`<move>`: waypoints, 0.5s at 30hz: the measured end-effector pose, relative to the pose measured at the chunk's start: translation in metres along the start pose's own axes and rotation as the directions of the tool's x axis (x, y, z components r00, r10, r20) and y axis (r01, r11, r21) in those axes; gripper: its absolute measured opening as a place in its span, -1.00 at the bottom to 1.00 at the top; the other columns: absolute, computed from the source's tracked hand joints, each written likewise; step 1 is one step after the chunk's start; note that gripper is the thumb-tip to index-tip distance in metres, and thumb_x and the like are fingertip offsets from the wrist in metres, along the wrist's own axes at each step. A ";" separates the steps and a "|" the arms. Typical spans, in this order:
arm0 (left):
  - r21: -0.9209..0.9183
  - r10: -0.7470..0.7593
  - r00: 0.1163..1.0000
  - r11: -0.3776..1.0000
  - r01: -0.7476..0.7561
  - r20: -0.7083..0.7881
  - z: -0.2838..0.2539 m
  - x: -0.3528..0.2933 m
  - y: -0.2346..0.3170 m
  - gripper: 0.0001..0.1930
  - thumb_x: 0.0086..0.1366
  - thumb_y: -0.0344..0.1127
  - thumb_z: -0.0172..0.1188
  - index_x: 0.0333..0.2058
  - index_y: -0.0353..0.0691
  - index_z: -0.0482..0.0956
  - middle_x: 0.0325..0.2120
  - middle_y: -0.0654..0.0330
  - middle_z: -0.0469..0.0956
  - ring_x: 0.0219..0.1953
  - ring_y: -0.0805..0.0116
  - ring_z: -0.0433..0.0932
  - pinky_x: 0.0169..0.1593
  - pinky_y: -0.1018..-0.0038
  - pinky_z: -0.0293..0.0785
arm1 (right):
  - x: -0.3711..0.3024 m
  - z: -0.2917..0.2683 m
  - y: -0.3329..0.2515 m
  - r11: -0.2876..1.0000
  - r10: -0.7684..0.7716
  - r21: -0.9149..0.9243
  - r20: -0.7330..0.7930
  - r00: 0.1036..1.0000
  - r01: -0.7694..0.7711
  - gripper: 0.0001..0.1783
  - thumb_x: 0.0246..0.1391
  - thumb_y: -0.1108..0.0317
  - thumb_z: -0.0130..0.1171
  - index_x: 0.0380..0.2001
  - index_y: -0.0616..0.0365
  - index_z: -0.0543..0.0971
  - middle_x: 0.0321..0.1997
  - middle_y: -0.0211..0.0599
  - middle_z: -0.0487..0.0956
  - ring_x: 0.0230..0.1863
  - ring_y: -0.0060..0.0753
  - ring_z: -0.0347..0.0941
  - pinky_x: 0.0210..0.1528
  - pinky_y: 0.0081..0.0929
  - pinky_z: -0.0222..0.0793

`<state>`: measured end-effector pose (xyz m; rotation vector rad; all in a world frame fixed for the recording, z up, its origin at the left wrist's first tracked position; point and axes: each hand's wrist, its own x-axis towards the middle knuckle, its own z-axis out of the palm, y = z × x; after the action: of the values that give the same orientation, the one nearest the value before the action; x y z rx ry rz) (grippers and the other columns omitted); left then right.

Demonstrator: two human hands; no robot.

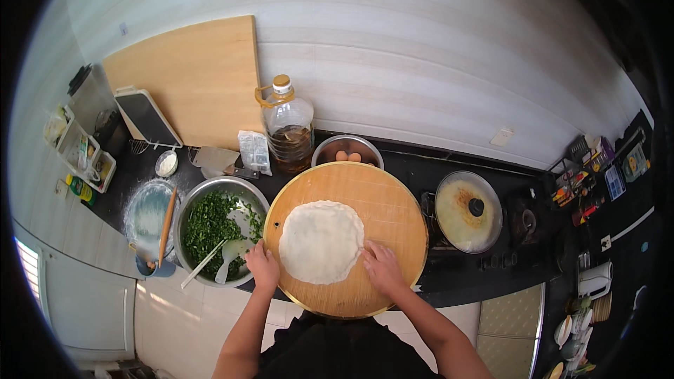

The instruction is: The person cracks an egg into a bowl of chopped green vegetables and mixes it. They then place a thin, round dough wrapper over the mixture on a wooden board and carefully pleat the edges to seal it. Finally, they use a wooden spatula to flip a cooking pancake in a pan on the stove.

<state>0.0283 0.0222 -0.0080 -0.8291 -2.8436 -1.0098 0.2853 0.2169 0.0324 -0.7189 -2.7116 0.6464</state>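
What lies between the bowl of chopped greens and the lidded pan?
The head view shows a round wooden board bearing flat dough, plus the left hand and right hand.

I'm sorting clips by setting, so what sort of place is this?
It looks like a kitchen, probably a home one: a lidded pan sits on the stove, a metal bowl holds chopped greens, and a large oil bottle stands by the wall.

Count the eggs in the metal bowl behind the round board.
2: a left egg and a right egg, side by side in the metal bowl. The round board covers the bowl's near side, so others may be hidden.
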 end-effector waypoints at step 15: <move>-0.057 -0.110 0.994 0.992 0.110 0.005 -0.003 -0.008 0.008 -0.54 0.07 -0.54 0.13 0.02 -0.34 0.42 -0.17 -0.08 0.41 -0.10 -0.06 0.38 0.00 0.20 0.33 | -0.016 0.006 -0.016 0.996 -0.010 -0.088 0.029 1.000 0.013 -0.68 0.09 0.28 0.07 -0.06 -0.02 0.57 -0.05 -0.24 0.45 -0.01 -0.15 0.33 0.05 -0.20 0.22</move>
<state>0.0384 0.0214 -0.0026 -0.6831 -2.9031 -1.1076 0.2897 0.1941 0.0330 -0.7199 -2.7837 0.5410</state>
